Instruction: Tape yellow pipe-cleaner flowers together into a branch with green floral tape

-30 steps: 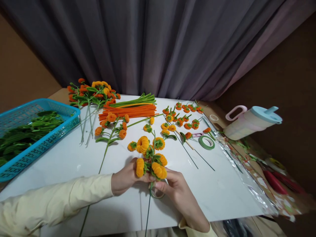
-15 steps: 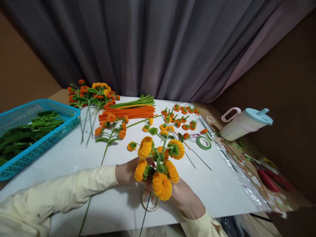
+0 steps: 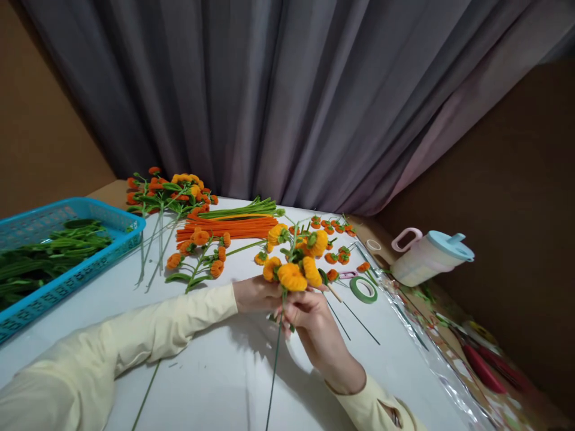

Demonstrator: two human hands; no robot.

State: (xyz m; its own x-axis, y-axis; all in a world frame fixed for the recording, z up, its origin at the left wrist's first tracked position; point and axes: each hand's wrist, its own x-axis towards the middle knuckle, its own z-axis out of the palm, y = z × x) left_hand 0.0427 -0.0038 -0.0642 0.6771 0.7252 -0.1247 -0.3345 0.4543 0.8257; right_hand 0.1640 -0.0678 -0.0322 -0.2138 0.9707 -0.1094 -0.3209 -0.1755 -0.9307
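Note:
A spray of fuzzy yellow chenille flowers (image 3: 294, 275) with a long dark green wire stem is held up over the middle of the table. My left hand (image 3: 257, 296) grips it from behind at the left; its fingertips are partly hidden by the blooms. Just below the flower heads, my right hand (image 3: 317, 329) has its fingers pinched around the stem. A few green leaf bits show between the fingers. Beyond my hands lie loose yellow flower heads (image 3: 261, 258) and, farther right, small orange ones (image 3: 344, 255).
To the left stands a blue basket (image 3: 135, 230) of green leaves. Orange chenille stems (image 3: 227, 228), a finished orange spray (image 3: 200, 237) and a bunch of flowers (image 3: 179, 187) lie behind. At right are green tape (image 3: 363, 290), a tumbler (image 3: 429, 258) and red-handled pliers (image 3: 483, 366).
The yellow spray has tilted away and my right hand has come round in front of its stem. The white ring seen beneath my hands no longer shows plainly. The view has tipped up slightly.

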